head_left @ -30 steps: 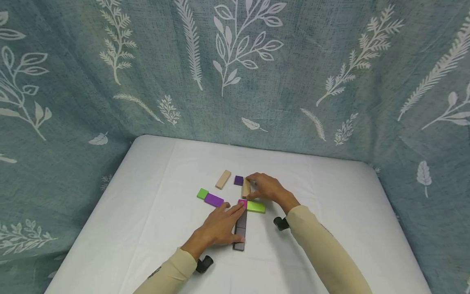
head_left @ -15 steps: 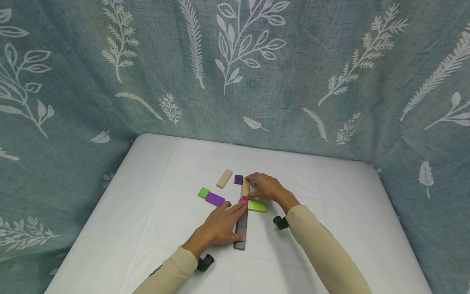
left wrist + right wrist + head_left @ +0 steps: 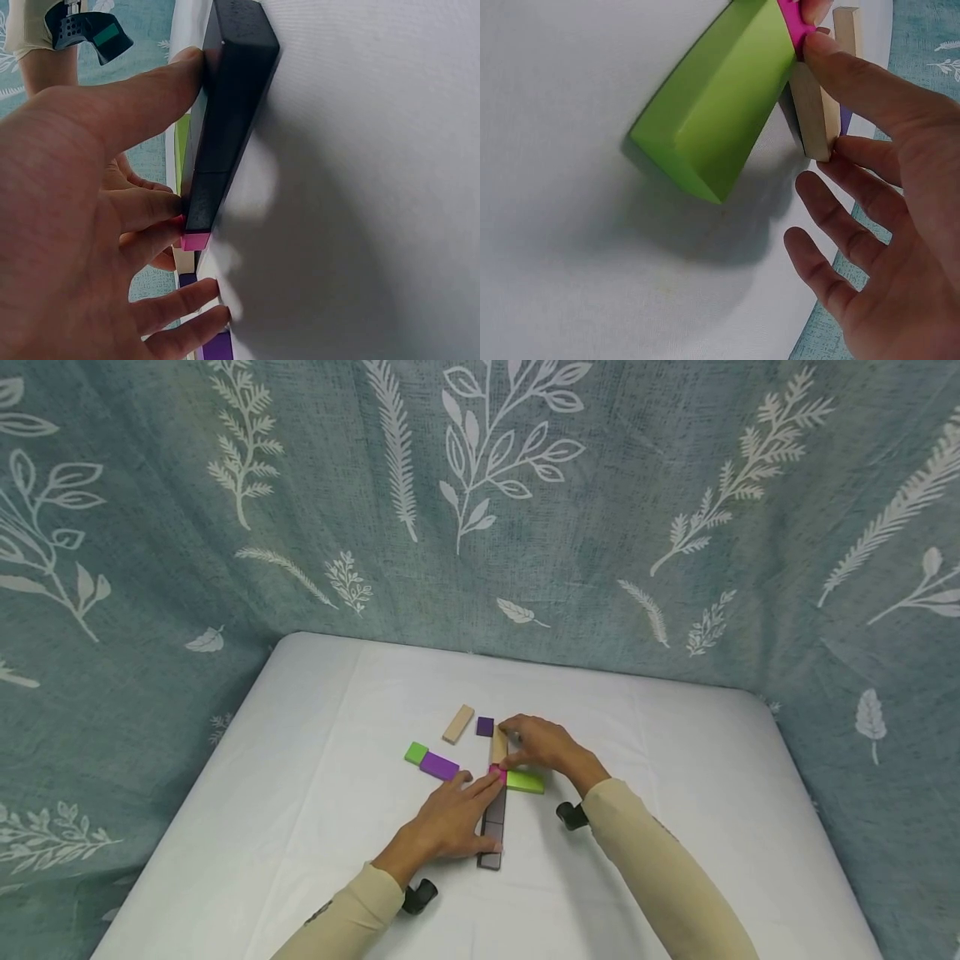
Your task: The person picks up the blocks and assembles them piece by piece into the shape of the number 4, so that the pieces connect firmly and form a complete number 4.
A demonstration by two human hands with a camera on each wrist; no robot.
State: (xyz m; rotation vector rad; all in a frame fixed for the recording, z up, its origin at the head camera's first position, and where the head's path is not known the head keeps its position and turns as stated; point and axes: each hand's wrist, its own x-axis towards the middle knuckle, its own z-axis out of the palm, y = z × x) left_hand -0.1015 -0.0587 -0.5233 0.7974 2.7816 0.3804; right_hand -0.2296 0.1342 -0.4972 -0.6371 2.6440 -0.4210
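A line of dark grey blocks (image 3: 492, 810) runs up the white table, with a small pink block (image 3: 496, 769) at its far end. My left hand (image 3: 448, 822) lies over this line from the left, fingertips at the pink block and thumb on a nearer dark block. Beyond the pink block stands a plain wooden block (image 3: 499, 743). My right hand (image 3: 547, 746) pinches that block lengthwise, thumb at the near end and index finger at the far end; its other fingers are spread (image 3: 829, 214). A lime green block (image 3: 712, 112) juts right from the pink one.
Just left of the wooden block's far end sits a small dark purple block (image 3: 485, 727). A second wooden block (image 3: 458, 724) lies farther left. Left of the line, a purple block (image 3: 439, 766) touches a small green block (image 3: 416, 753). Patterned curtains (image 3: 337, 527) surround the table.
My right hand has shifted slightly left with the wooden block, and the small dark purple block has slid a little left too. The left hand keeps its place on the dark line.
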